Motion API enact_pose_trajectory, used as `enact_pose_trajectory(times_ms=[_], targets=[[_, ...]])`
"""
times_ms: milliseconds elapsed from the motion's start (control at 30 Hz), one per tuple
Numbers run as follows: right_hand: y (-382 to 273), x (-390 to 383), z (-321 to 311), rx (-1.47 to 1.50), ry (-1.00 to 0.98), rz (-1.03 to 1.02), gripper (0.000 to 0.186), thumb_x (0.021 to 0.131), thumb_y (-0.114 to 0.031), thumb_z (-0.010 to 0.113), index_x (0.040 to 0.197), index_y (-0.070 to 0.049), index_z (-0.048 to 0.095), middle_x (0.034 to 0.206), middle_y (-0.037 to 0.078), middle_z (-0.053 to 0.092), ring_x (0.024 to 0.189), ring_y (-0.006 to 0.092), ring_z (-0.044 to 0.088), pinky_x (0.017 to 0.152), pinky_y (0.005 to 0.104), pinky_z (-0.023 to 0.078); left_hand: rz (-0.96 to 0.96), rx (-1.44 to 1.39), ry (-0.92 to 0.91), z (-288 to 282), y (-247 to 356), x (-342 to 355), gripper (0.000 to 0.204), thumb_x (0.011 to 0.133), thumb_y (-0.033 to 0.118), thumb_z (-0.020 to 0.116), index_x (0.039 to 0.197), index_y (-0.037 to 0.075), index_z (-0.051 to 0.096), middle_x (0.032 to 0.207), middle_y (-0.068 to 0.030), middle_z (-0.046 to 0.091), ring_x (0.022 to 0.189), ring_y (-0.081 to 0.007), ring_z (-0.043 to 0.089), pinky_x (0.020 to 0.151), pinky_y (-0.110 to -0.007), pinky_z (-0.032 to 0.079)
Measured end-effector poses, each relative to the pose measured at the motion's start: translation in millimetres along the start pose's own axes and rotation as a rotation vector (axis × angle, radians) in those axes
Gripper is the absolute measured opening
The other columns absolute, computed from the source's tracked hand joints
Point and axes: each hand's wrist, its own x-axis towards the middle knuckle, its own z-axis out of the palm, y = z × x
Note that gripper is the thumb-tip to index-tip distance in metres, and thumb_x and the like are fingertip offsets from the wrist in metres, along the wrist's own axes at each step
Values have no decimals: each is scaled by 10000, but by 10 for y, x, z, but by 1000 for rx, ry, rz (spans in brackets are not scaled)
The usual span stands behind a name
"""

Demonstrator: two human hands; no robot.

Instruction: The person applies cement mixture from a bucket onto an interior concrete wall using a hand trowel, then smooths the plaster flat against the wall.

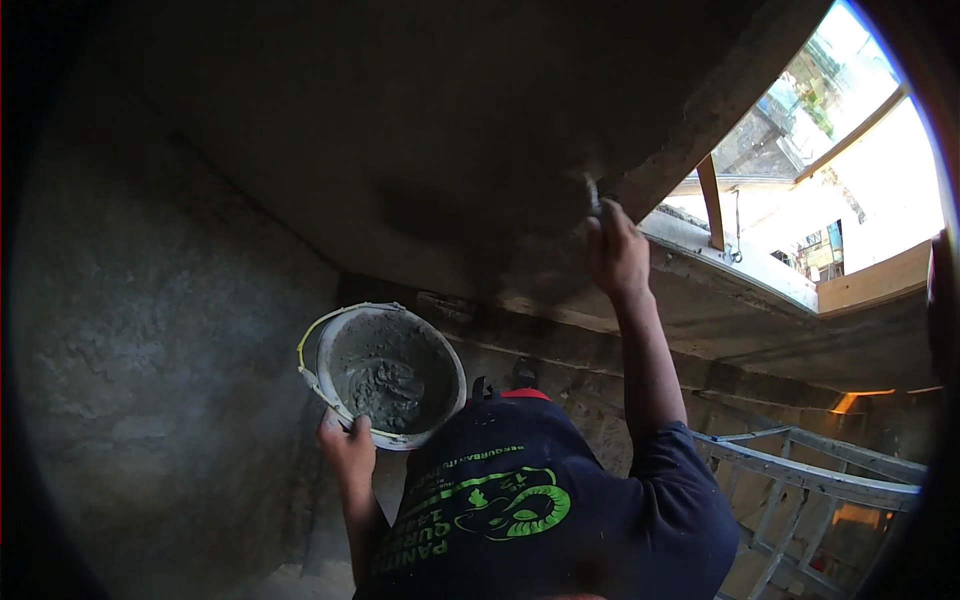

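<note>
My left hand (348, 448) is closed on the lower rim of a pale bucket (459, 378), which is tilted so its inside faces me. Wet grey mortar (385, 385) lies in the bucket, heaped and scooped in the middle. A yellowish handle (302, 345) loops along the bucket's left side. Raised up and to the right, my right hand (618, 250) grips a slim trowel-like tool (592, 190) against or close to the dark plastered wall (480, 170). The tool's far end is lost in shadow, so its blade cannot be made out.
A wood-framed window opening (765, 272) lets in bright light at the upper right. Another rough grey wall (170, 350) rises on the left and meets the dark one in a corner. A metal ladder or scaffold frame (810, 470) stands at the lower right.
</note>
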Motion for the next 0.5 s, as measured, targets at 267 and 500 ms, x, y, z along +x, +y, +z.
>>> enact_pose_trajectory(times_ms=[267, 500], targets=[[271, -1057, 1169, -254, -604, 204, 271, 985, -301, 543, 1132, -73, 542, 962, 226, 700, 854, 451, 705, 727, 555, 571, -51, -43, -24, -27, 81, -74, 335, 780, 20, 627, 1084, -121, 626, 979, -240, 721, 902, -290, 713, 834, -412, 537], [377, -1886, 1001, 181, -687, 381, 319, 938, -216, 698, 1143, -30, 540, 964, 174, 706, 904, 339, 726, 737, 458, 566, 47, 168, -20, -43, -112, -67, 258, 762, 86, 674, 963, -72, 639, 902, -281, 692, 922, -484, 675, 794, -479, 534]])
